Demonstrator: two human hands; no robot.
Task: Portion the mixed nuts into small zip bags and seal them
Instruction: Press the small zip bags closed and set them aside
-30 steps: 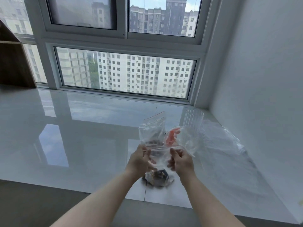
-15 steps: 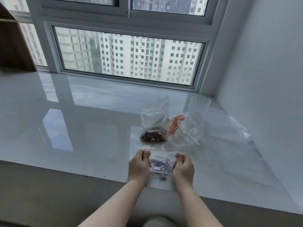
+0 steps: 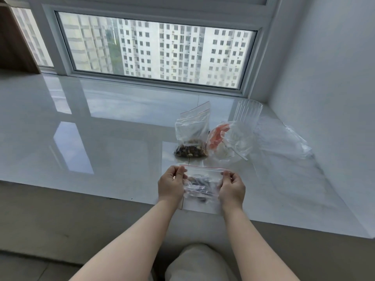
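Observation:
A small clear zip bag point(image 3: 203, 184) with a red strip along its top and dark nuts inside lies near the front edge of the white sill. My left hand point(image 3: 171, 184) pinches its upper left corner and my right hand point(image 3: 232, 187) pinches its upper right corner. Behind it stands a second zip bag of mixed nuts point(image 3: 191, 138), upright, its top apart. Right of that lies a crumpled clear bag with an orange patch point(image 3: 229, 138).
The glossy white sill point(image 3: 91, 138) runs to a window at the back and a white wall on the right. A ribbed clear plastic cup point(image 3: 248, 112) and loose plastic film point(image 3: 284, 142) lie at the right. A wooden shelf point(image 3: 14, 41) stands far left. My knee point(image 3: 194, 262) shows below.
The small bag came down from in front of the standing bags to the sill's front edge, held flat between both hands. The camera has tilted downward.

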